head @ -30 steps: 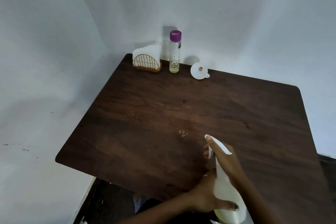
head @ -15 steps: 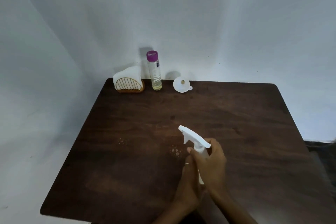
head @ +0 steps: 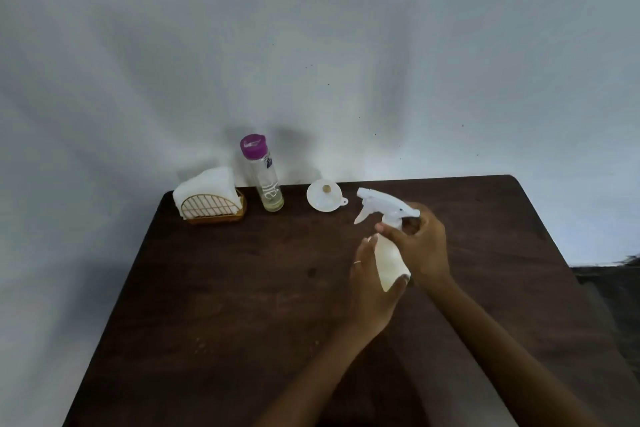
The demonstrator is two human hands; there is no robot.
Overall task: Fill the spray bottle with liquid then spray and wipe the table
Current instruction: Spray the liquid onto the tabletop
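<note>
pale wall fills the upper frame above a dark wooden counter [head: 242,305]. at the counter's far left edge stands a napkin holder [head: 211,206] with white napkins, then a clear bottle [head: 265,180] with a purple cap and a little yellowish liquid at its base; its vertical lettering is too blurred to read. a white funnel [head: 325,198] lies just right of it.

right of centre, the left hand [head: 372,288] wraps around the body of the white spray bottle [head: 389,256], thumb across its lower front. the right hand [head: 422,246] curls its fingers around the neck just under the trigger head [head: 384,206]. no label shows on the spray bottle.

the step looks like unscrewing the head for filling. doing it well likely means keeping the body upright and steady in the left hand, turning only the collar, and lifting the head straight up so the dip tube clears. a few small droplets sit on the counter near the lower middle.
</note>
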